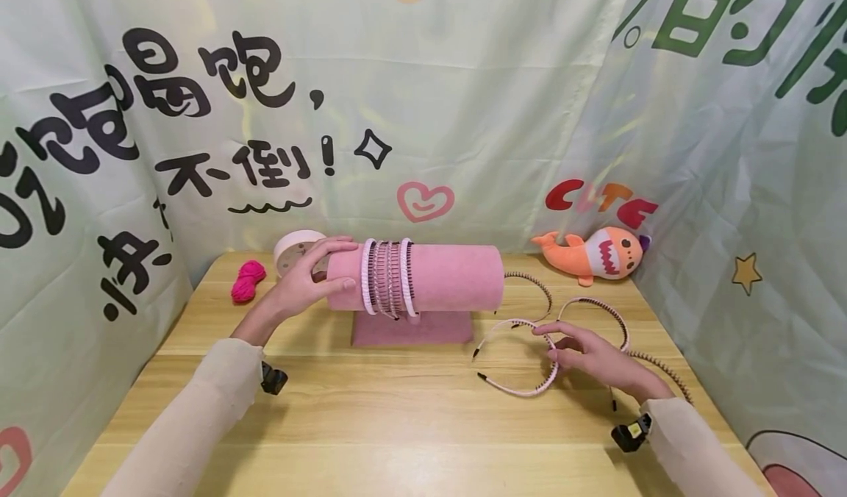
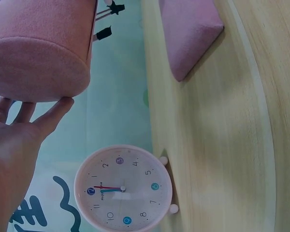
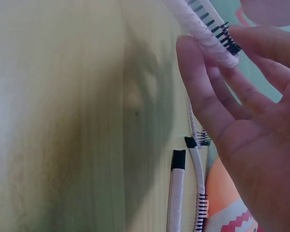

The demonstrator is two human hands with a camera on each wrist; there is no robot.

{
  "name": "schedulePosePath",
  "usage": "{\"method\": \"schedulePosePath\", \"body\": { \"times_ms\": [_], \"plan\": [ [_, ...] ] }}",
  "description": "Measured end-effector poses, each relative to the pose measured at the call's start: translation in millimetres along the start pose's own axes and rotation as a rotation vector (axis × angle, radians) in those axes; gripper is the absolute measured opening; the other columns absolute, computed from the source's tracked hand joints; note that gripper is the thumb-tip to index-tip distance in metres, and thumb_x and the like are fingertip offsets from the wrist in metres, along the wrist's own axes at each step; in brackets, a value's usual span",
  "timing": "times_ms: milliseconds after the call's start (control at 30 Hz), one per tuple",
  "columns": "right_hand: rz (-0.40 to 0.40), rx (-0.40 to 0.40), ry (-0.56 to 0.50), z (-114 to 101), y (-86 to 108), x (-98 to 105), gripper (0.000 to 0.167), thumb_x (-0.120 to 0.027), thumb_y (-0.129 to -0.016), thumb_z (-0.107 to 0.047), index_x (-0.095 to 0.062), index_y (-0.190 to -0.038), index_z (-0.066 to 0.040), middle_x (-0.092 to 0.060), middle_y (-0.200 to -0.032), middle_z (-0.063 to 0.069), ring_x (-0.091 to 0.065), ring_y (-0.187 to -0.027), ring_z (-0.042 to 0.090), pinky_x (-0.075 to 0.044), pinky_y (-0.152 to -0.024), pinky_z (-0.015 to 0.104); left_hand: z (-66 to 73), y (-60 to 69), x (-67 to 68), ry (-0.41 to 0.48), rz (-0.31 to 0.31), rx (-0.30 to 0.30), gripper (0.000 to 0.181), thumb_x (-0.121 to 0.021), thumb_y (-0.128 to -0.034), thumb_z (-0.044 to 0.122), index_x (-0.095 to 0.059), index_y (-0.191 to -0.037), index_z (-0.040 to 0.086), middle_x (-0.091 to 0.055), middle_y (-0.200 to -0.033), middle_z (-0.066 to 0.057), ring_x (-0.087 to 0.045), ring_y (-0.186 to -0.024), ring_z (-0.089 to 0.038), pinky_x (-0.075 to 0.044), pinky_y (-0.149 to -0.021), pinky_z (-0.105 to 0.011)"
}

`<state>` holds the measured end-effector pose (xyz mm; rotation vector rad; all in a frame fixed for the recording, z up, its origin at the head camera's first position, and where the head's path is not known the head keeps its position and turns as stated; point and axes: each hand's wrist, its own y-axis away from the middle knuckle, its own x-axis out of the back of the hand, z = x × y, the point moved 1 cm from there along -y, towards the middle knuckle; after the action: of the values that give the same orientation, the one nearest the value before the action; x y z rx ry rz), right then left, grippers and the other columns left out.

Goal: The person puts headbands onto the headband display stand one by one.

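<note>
A pink cylinder stand (image 1: 456,276) on a pink base (image 1: 410,328) carries several white and dark toothed headbands (image 1: 387,276) near its left end. My left hand (image 1: 307,280) rests on that end, fingers over the top and thumb across the front. In the left wrist view its extended fingers touch the cylinder's rim (image 2: 38,67). To the right of the stand, my right hand (image 1: 592,354) pinches a white headband (image 1: 523,392) with inner teeth at its curved middle, between thumb and fingers. That headband's two dark tips point left, towards the stand.
Other headbands (image 1: 598,302) lie on the table (image 1: 397,438) around and behind the right hand. A round pink clock (image 2: 123,188) stands behind the left hand, beside magenta yarn (image 1: 248,281). An orange shark plush (image 1: 595,254) sits at the back right, before the curtain (image 1: 490,115).
</note>
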<state>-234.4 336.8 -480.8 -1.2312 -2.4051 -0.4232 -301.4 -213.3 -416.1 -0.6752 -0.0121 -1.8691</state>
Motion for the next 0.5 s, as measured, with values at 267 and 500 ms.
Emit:
{"method": "schedulePosePath", "body": {
  "times_ms": [267, 500],
  "plan": [
    [0.032, 0.002, -0.109, -7, 0.8, 2, 0.048, -0.057, -0.113, -0.008, -0.047, -0.159, 0.001, -0.058, -0.150, 0.004, -0.073, -0.111, 0.026, -0.067, -0.091, 0.041, -1.1, 0.4, -0.4, 0.009, -0.002, -0.005, 0.060, -0.081, -0.0975, 0.013, -0.058, -0.154, 0.016, -0.039, -0.173, -0.011, -0.031, -0.162, -0.037, -0.036, -0.124, -0.072],
    [0.090, 0.010, -0.111, -18, -2.6, 3, 0.044, -0.060, -0.112, -0.012, -0.055, -0.156, -0.005, -0.066, -0.150, 0.011, -0.073, -0.115, 0.026, -0.064, -0.094, 0.032, -0.1, 0.3, -0.3, 0.012, -0.002, 0.000, 0.061, -0.081, -0.0977, 0.013, -0.058, -0.154, 0.017, -0.038, -0.173, -0.010, -0.031, -0.162, -0.037, -0.037, -0.124, -0.072]
  ]
}}
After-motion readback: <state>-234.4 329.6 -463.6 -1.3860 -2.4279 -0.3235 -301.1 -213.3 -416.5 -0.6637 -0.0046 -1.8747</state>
